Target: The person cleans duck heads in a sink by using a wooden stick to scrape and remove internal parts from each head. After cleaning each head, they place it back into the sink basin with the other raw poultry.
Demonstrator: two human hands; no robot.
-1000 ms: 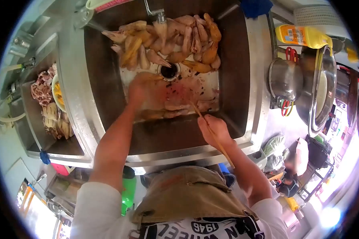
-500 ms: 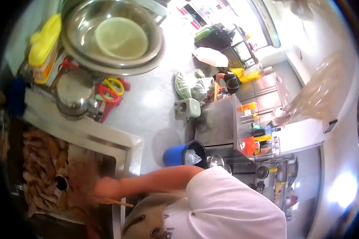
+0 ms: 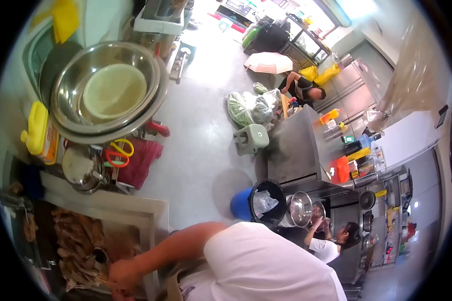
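Observation:
My left hand (image 3: 123, 275) reaches down into a white-rimmed sink (image 3: 158, 213), over brownish water and close to a heap of pale brown raw meat pieces (image 3: 78, 241). Its fingers look closed, but what they hold is hidden. Beside the fingers a dark round opening with a metallic rim (image 3: 100, 255) shows among the meat. At the bottom edge, just under the left hand, only a small part of what looks like my right hand (image 3: 121, 295) is visible; its fingers are cut off by the frame.
Nested steel bowls (image 3: 158, 100) with a pale green basin (image 3: 114, 90) stand beyond the sink. Near them are a lidded pot (image 3: 80, 168), scissors (image 3: 120, 153) and a yellow jug (image 3: 36, 131). A blue bin (image 3: 241, 203) and a stool (image 3: 251, 139) stand on the floor. Two people work farther off.
The view has shifted, so the sink appears lower. My left hand, blurred before with a thin wooden stick beside it, is now steadier near the meat. Another person has come into view.

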